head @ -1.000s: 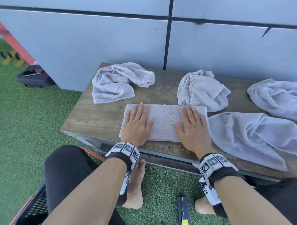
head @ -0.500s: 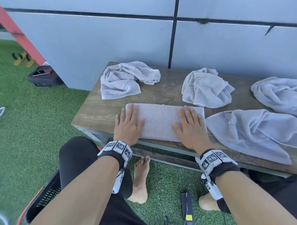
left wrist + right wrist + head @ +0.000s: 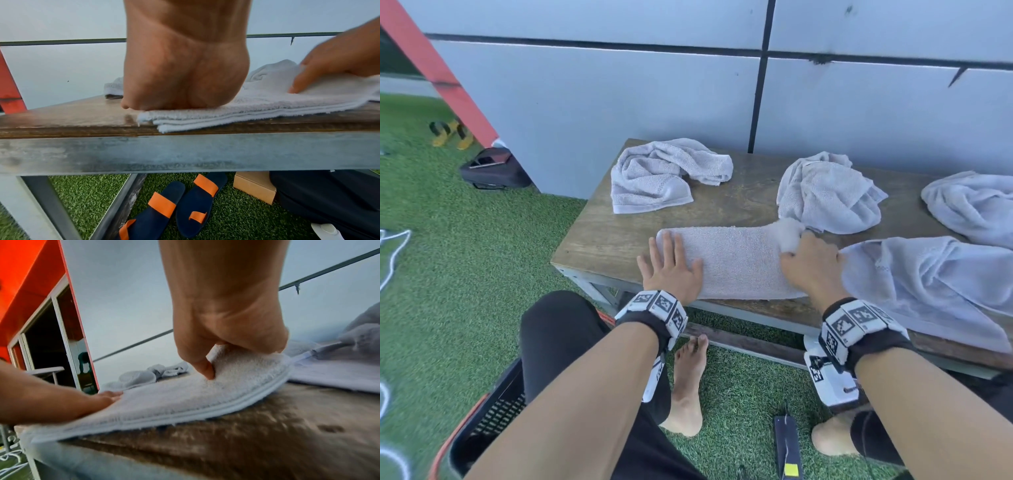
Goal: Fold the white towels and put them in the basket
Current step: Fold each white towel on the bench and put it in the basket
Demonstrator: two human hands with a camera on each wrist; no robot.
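Pinching the right end of the folded towel (image 3: pixel 736 260) with my right hand (image 3: pixel 810 265), that end lifted off the worktop (image 3: pixel 599 240); my left hand (image 3: pixel 671 270) lies flat and released on its left end. Towels counted: five, one folded, four unfolded (image 3: pixel 661 174) around it. One basket (image 3: pixel 482 421) on the grass below the worktop's left corner.
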